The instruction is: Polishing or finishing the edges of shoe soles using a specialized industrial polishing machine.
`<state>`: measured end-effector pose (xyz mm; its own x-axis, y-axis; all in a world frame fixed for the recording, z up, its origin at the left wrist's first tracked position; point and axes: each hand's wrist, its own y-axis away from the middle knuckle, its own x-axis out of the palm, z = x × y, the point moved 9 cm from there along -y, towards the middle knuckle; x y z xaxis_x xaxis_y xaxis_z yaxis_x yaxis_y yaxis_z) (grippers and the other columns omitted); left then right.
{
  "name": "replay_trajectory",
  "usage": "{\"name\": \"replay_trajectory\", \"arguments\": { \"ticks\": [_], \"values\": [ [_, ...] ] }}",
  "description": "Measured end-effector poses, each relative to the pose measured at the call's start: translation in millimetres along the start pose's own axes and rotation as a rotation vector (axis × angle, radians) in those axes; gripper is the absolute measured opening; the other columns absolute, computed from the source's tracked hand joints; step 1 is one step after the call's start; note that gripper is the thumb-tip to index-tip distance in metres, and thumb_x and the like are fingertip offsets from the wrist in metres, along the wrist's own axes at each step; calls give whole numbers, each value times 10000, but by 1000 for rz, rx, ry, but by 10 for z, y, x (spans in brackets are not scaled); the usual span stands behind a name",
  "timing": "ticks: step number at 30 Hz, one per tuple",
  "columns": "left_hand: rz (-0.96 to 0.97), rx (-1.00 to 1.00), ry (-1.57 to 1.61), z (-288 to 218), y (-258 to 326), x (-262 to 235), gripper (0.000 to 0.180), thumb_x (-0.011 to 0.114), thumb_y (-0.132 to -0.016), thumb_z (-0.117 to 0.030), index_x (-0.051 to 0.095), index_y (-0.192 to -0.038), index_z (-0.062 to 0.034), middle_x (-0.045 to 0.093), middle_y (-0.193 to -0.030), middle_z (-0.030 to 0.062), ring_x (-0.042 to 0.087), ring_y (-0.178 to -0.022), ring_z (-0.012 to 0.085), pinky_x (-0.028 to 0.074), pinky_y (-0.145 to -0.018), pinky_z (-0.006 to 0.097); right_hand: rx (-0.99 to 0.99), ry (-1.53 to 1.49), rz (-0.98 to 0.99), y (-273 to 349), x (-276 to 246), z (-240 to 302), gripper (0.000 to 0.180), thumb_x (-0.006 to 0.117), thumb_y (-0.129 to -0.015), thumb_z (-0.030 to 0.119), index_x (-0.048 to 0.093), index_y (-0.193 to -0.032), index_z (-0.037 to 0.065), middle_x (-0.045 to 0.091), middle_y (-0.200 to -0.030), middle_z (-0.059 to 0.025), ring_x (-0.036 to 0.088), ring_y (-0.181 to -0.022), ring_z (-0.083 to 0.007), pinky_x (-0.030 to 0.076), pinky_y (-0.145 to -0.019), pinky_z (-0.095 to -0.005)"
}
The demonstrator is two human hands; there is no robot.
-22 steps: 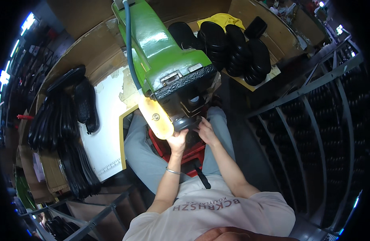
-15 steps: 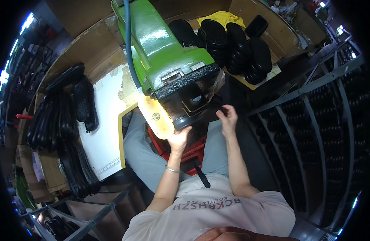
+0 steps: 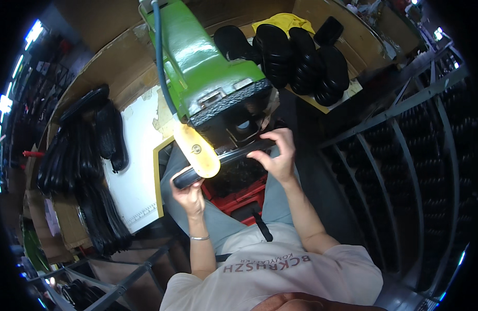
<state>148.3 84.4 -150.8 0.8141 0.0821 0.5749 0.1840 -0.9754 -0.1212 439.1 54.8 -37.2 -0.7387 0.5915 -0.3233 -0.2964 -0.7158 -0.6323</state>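
Note:
I hold a long black rubber sole (image 3: 234,155) across my lap, just under the head of a green machine (image 3: 200,65). My left hand (image 3: 188,191) grips the sole's left end from below. My right hand (image 3: 277,155) pinches its right end between thumb and fingers. A yellow paddle-shaped part (image 3: 198,150) of the machine hangs in front of the sole's middle and hides part of it. Beneath the sole sits a red crate (image 3: 236,191) between my knees.
Black soles are stacked on a cardboard surface (image 3: 296,57) at the upper right, beside a yellow cloth (image 3: 283,22). More black soles hang in a bundle (image 3: 86,155) at my left, next to a white board (image 3: 138,171). Metal racks (image 3: 405,155) full of dark soles stand at my right.
My right hand moved from under the machine head out to the right, then came back onto the sole's right end. The sole now lies lower and more level, clear of the machine.

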Motion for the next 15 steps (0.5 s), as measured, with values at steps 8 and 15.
{"name": "replay_trajectory", "arguments": {
  "ticks": [8, 15],
  "values": [
    [495, 571, -540, -729, 690, 770, 309, 775, -764, -110, 533, -943, -39, 671, -960, 179, 620, -1027, 426, 500, -916, 514, 703, -627, 170, 583, 118, -537, 836, 792, -781, 158, 299, -1436, -8, 471, -1356, -159, 481, -1236, -237, 416, -1010, -382],
    [946, 478, -497, -165, 769, 2430, 270, 632, -607, 24, 635, -874, -18, 685, -1028, 178, 541, -1178, 437, 411, -1005, 515, 621, -855, 6, 254, -800, 36, 754, 534, -815, -64, 166, -1473, -77, 454, -1359, -131, 477, -1212, -167, 366, -1034, -293]
  ]
}}
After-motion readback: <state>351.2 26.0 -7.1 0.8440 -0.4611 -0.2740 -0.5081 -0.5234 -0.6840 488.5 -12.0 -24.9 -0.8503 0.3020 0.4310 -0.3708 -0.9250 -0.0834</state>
